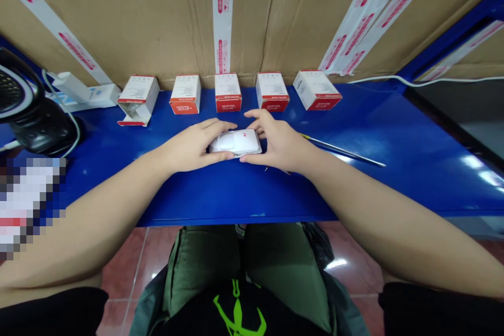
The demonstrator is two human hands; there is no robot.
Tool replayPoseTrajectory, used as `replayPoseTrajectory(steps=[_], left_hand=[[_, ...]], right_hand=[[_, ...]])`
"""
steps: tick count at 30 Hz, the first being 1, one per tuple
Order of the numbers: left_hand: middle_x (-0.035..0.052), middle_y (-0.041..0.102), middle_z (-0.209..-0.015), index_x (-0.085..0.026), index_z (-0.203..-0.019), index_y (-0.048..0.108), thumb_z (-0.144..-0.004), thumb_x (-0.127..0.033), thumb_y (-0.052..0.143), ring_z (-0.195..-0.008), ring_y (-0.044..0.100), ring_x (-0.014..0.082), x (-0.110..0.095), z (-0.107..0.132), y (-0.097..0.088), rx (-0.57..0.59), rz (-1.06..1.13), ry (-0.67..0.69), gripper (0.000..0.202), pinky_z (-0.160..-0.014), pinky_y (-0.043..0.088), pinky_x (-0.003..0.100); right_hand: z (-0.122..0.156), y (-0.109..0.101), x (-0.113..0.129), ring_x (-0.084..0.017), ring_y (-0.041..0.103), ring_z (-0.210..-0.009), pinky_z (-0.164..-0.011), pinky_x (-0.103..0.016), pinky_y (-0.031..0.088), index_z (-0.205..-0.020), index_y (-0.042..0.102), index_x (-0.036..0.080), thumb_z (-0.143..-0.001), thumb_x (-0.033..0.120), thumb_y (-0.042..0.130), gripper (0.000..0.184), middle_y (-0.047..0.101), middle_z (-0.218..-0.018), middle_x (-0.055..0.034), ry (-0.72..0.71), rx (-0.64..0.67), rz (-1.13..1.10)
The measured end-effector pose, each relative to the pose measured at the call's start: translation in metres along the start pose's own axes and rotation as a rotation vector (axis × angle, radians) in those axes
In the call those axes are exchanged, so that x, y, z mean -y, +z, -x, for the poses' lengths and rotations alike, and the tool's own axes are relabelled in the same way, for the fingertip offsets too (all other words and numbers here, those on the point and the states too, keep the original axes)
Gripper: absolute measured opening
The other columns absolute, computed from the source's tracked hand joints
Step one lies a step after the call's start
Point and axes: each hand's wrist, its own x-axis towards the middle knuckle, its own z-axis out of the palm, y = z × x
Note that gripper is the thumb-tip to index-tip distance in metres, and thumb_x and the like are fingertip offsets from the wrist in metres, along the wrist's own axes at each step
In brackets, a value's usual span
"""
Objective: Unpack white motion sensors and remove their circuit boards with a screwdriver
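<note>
A white, rounded detector (247, 142) with a small red mark lies flat at the middle of the blue table, what looks like a clear plastic edge around it. My left hand (197, 144) grips its left end, thumb along the front and fingers over the back. Around the right end is my right hand (281, 143), its thumb at the front edge and its index finger raised off the detector. Right of that hand, a thin metal screwdriver-like rod (346, 151) rests on the table, its near end partly hidden by the hand.
Along the cardboard wall (149, 16) stand several red-and-white boxes; the leftmost box (138, 95) has its front flap open. At the far left are a black device (43, 126) and a white power strip (103, 96). The blue table's front edge (244, 219) is above my lap.
</note>
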Motion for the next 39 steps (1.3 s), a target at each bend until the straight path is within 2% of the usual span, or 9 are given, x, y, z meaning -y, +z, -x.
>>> replayPoseTrajectory(steps=[6, 10, 15, 18, 25, 28, 33, 39], left_hand=[[0.0189, 0.076, -0.153, -0.019, -0.159, 0.065, -0.112, -0.059, 0.073, -0.136, 0.076, 0.0337, -0.002, -0.002, 0.005, -0.017, 0.014, 0.017, 0.062, -0.121, 0.063, 0.05], [0.018, 0.076, -0.15, -0.019, -0.157, 0.067, -0.112, -0.058, 0.073, -0.134, 0.076, 0.0333, -0.001, -0.003, 0.007, -0.014, 0.024, 0.024, 0.06, -0.119, 0.063, 0.049], [0.0187, 0.076, -0.151, -0.018, -0.156, 0.067, -0.112, -0.059, 0.073, -0.135, 0.076, 0.0336, 0.002, -0.003, 0.008, -0.016, 0.009, 0.05, 0.06, -0.119, 0.063, 0.049], [0.0191, 0.078, -0.149, -0.017, -0.156, 0.067, -0.112, -0.06, 0.071, -0.132, 0.078, 0.0336, 0.001, -0.003, 0.006, -0.013, 0.004, 0.051, 0.061, -0.117, 0.064, 0.048], [0.0181, 0.08, -0.146, -0.017, -0.156, 0.067, -0.111, -0.06, 0.068, -0.13, 0.08, 0.0323, 0.0, -0.003, 0.002, -0.005, 0.018, 0.018, 0.063, -0.113, 0.065, 0.045], [0.018, 0.08, -0.148, -0.018, -0.156, 0.068, -0.11, -0.061, 0.069, -0.132, 0.079, 0.0334, 0.002, -0.004, 0.004, -0.012, 0.024, 0.016, 0.063, -0.115, 0.065, 0.047], [0.0178, 0.082, -0.144, -0.018, -0.154, 0.07, -0.11, -0.063, 0.07, -0.13, 0.08, 0.0331, 0.005, -0.005, 0.006, -0.023, 0.039, 0.044, 0.064, -0.116, 0.065, 0.047], [0.0165, 0.081, -0.146, -0.02, -0.152, 0.071, -0.107, -0.063, 0.073, -0.132, 0.08, 0.0335, 0.003, -0.005, 0.007, -0.032, 0.035, 0.019, 0.062, -0.115, 0.064, 0.046]], right_hand=[[0.001, 0.001, 0.001, -0.043, 0.081, -0.125, -0.108, -0.061, 0.065, -0.159, 0.054, 0.019, -0.076, 0.046, 0.099, 0.099, 0.081, -0.138, -0.0215, -0.004, -0.027, -0.024], [0.0, 0.001, 0.0, -0.041, 0.082, -0.121, -0.106, -0.06, 0.066, -0.154, 0.056, 0.022, -0.075, 0.042, 0.099, 0.093, 0.083, -0.131, -0.0173, 0.0, -0.029, -0.045], [-0.003, 0.003, -0.001, -0.039, 0.079, -0.126, -0.11, -0.059, 0.064, -0.134, 0.062, 0.022, -0.072, 0.047, 0.1, 0.077, 0.08, -0.136, -0.0176, -0.073, -0.063, -0.055], [-0.004, 0.002, -0.001, -0.037, 0.077, -0.123, -0.109, -0.057, 0.063, -0.125, 0.065, 0.024, -0.075, 0.049, 0.099, 0.066, 0.08, -0.134, -0.015, -0.121, -0.059, -0.045], [-0.002, -0.008, -0.001, -0.031, 0.076, -0.119, -0.105, -0.049, 0.062, -0.122, 0.07, 0.025, -0.087, 0.038, 0.087, 0.041, 0.082, -0.129, -0.0103, -0.227, 0.015, 0.031], [-0.002, -0.01, -0.001, -0.031, 0.077, -0.117, -0.103, -0.05, 0.062, -0.121, 0.071, 0.025, -0.089, 0.043, 0.088, 0.04, 0.083, -0.128, -0.0103, -0.214, 0.025, 0.028], [-0.004, -0.01, -0.003, -0.033, 0.078, -0.12, -0.106, -0.052, 0.062, -0.12, 0.073, 0.025, -0.086, 0.045, 0.093, 0.044, 0.084, -0.131, -0.011, -0.182, 0.036, 0.011], [-0.004, -0.009, -0.003, -0.032, 0.078, -0.116, -0.101, -0.049, 0.061, -0.116, 0.074, 0.024, -0.086, 0.046, 0.094, 0.041, 0.085, -0.126, -0.0102, -0.197, 0.02, 0.036]])
